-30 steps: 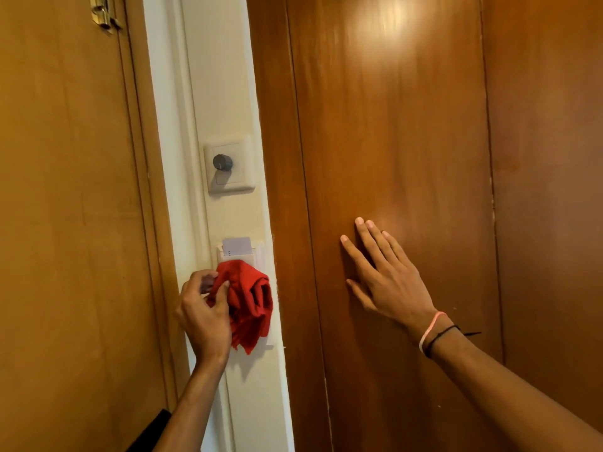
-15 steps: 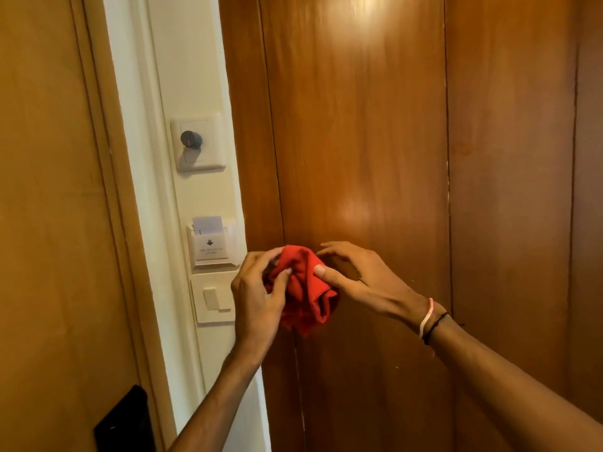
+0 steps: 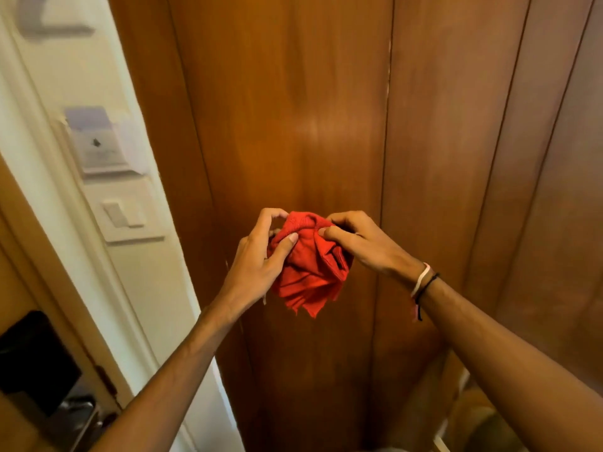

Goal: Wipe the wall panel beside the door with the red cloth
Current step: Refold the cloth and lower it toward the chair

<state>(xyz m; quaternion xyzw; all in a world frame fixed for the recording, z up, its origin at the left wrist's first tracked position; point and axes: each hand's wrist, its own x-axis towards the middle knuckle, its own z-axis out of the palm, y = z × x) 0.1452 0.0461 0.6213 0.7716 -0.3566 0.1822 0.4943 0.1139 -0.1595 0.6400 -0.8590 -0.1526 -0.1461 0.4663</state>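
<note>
The red cloth (image 3: 308, 272) is bunched up in the air in front of the brown wooden wall panel (image 3: 287, 109), clear of its surface. My left hand (image 3: 261, 259) pinches the cloth's left side with thumb and fingers. My right hand (image 3: 362, 244) grips its upper right edge; that wrist wears a pink band and a black one. A loose corner of the cloth hangs down below both hands. The narrow white wall strip (image 3: 153, 282) beside the door lies to the left of the hands.
On the white strip sit a key-card holder (image 3: 101, 148) with a card in it and a light switch (image 3: 125, 215) below it. The door (image 3: 13, 288) with a black lock plate (image 3: 32, 357) is at the far left. More wooden panels (image 3: 528, 177) stand at right.
The cloth left the white strip and moved right in front of the wooden panel. My right hand came off the panel and took hold of the cloth. The view has tilted down and right.
</note>
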